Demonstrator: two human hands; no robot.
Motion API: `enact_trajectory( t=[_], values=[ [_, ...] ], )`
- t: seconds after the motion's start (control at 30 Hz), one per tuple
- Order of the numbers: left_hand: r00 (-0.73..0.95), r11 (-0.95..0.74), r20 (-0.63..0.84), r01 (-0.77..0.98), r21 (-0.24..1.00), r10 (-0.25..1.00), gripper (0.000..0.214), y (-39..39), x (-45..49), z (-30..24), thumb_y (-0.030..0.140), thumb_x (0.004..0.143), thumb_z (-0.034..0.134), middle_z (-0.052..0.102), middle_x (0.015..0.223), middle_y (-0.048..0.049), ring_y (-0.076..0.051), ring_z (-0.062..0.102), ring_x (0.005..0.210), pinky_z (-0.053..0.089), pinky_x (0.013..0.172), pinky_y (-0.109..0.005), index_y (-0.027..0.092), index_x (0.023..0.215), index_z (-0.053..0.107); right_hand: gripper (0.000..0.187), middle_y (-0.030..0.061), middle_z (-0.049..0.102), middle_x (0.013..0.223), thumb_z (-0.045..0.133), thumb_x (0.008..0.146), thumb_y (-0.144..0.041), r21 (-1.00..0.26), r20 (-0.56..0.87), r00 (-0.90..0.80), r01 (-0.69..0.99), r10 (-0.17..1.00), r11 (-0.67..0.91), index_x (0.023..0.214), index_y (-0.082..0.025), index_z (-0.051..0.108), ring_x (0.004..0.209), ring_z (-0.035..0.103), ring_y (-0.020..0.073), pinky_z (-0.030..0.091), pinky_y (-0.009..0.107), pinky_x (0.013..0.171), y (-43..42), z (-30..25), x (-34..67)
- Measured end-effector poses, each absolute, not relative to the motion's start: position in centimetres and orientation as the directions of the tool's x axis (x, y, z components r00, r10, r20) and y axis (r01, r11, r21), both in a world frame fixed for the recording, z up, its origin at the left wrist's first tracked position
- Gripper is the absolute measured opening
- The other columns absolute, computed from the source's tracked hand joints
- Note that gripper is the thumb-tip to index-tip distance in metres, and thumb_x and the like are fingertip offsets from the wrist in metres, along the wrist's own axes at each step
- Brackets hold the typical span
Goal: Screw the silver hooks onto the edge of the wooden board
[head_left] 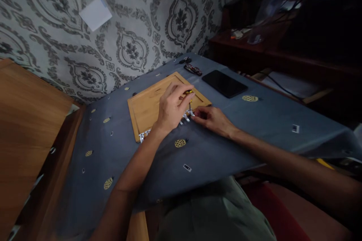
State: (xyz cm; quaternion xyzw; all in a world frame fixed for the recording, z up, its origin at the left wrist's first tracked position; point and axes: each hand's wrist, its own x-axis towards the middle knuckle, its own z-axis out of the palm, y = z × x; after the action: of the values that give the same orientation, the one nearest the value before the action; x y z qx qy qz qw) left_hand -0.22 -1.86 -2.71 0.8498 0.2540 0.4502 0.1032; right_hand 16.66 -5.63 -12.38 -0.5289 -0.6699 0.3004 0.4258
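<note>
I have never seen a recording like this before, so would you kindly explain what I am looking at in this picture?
There is no machine here: these are a person's two bare hands, seen from a camera worn on the head, looking forward and down. The left hand holds a small screwdriver with yellow on its handle, pointing down towards metal pieces at the near edge of a wooden board. The right hand has its fingertips beside those pieces; whether it grips one is hard to tell. The board lies on a table covered with a blue-grey cloth. Beyond the right hand lie a black tablet and glasses.
</note>
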Motion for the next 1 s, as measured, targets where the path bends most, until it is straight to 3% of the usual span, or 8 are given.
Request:
enact_trajectory(
  t=[0.27, 0.47, 0.73, 1.0],
  values=[
    [0.504, -0.877, 0.719, 0.319, 0.36, 0.479, 0.014, -1.9, -0.3, -2.5, 0.014, 0.1, 0.056, 0.069, 0.103, -0.0056, -0.011, 0.065, 0.097, 0.058, 0.078, -0.02, 0.015, 0.107, 0.068, 0.024, -0.0008, 0.058, 0.061, 0.063, 0.081, -0.041, -0.857, 0.229, -0.079, 0.457, 0.97, 0.239, 0.068, -0.022, 0.057, 0.057, 0.048, 0.0143, 0.037, 0.029, 0.056, -5.8, -12.2, 16.7],
    [0.503, -0.845, 0.682, 0.368, 0.387, 0.531, 0.01, -1.8, -0.2, -2.6, 0.018, 0.1, 0.058, 0.068, 0.102, -0.0054, -0.011, 0.066, 0.095, 0.057, 0.075, -0.019, 0.015, 0.105, 0.066, 0.027, -0.0003, 0.057, 0.06, 0.063, 0.083, -0.045, -0.853, 0.233, -0.076, 0.463, 0.97, 0.241, 0.069, -0.022, 0.058, 0.056, 0.047, 0.0144, 0.036, 0.029, 0.056, -5.8, -12.1, 16.7],
    [0.561, -0.862, 0.655, 0.345, 0.371, 0.506, 0.012, -1.1, -0.7, -2.3, 0.014, 0.1, 0.053, 0.072, 0.108, -0.0049, -0.014, 0.069, 0.102, 0.057, 0.09, -0.027, 0.017, 0.104, 0.065, 0.034, -0.0006, 0.056, 0.058, 0.065, 0.084, -0.054, -0.869, 0.157, -0.065, 0.466, 0.985, 0.169, 0.071, -0.022, 0.06, 0.054, 0.046, 0.0144, 0.035, 0.028, 0.051, -6.2, -12.1, 16.8],
    [0.55, -0.833, 0.632, 0.442, 0.333, 0.545, 0.01, -1.3, -0.6, -2.1, 0.016, 0.1, 0.055, 0.069, 0.094, -0.0014, -0.017, 0.067, 0.088, 0.051, 0.074, -0.029, 0.02, 0.099, 0.064, 0.042, -0.0009, 0.055, 0.06, 0.07, 0.08, -0.062, -0.913, 0.064, -0.033, 0.402, 0.997, 0.072, 0.071, -0.023, 0.057, 0.05, 0.047, 0.0138, 0.037, 0.029, 0.048, -6.7, -11.8, 16.4]
  ],
)
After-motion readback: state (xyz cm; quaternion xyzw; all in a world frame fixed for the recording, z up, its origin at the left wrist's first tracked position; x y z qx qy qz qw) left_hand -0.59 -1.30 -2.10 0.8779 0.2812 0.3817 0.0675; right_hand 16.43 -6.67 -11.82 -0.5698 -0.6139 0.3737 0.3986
